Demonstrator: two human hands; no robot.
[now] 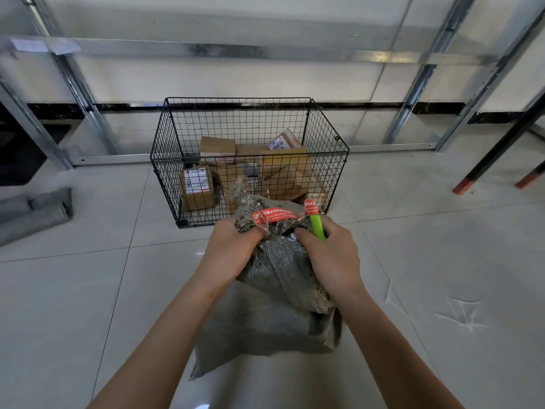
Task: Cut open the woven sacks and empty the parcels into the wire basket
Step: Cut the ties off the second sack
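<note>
The woven sack point(265, 326) stands on the tiled floor point(88, 290), just in front of the wire basket point(239, 98). The left hand point(233, 246) clenches the sack's frayed neck under the red seal tape point(274, 215). The right hand point(330, 255) is curled round a green-handled cutter point(318, 227), thumb pressed against the weave. Cardboard parcels point(197, 184) lie in the basket, and flat grey sacks point(35, 211) sit by the floor's left edge.
</note>
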